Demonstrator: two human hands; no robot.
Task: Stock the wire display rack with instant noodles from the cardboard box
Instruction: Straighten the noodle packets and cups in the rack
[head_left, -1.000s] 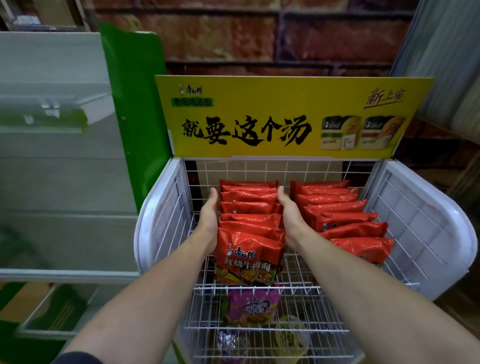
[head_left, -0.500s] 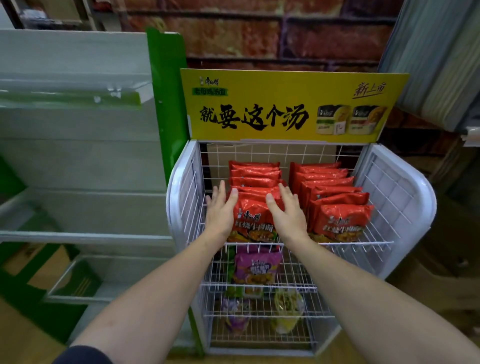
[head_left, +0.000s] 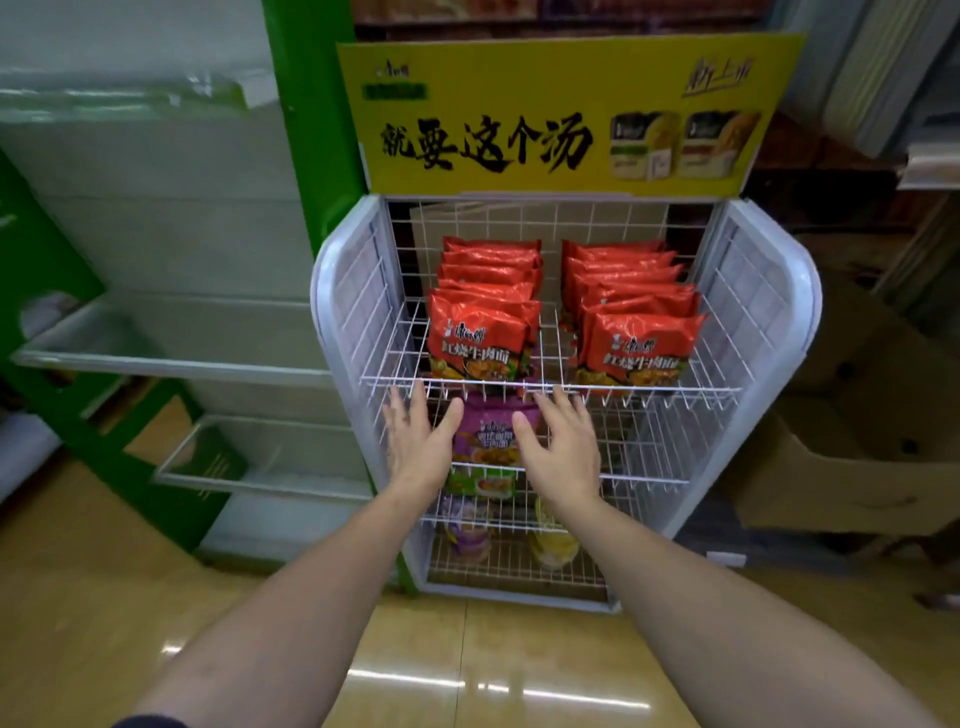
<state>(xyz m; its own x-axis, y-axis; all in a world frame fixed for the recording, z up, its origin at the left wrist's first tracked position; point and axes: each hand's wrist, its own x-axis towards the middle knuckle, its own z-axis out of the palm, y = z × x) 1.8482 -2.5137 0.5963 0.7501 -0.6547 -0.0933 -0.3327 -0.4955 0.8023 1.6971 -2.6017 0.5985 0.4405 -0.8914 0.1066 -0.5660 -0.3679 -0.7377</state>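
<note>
Left hand (head_left: 421, 441) and right hand (head_left: 558, 447) are hovering spread, empty, at six o'clock of the red noodle packs (head_left: 480, 338), which are standing label-forward, likely for shoppers.

Room btw left noodle row (head_left: 480, 338) & right noodle row (head_left: 641, 348); front wire lip (head_left: 675, 388) in way.

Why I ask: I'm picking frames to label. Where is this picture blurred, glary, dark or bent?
Head view: the shelving at left is smeared, the left hand and right hand slightly soft, the front red noodle packets legible. Head view again: glare streaks on the floor, the cardboard box at right dim, the wire rack sides bowed by the wide lens.
</note>
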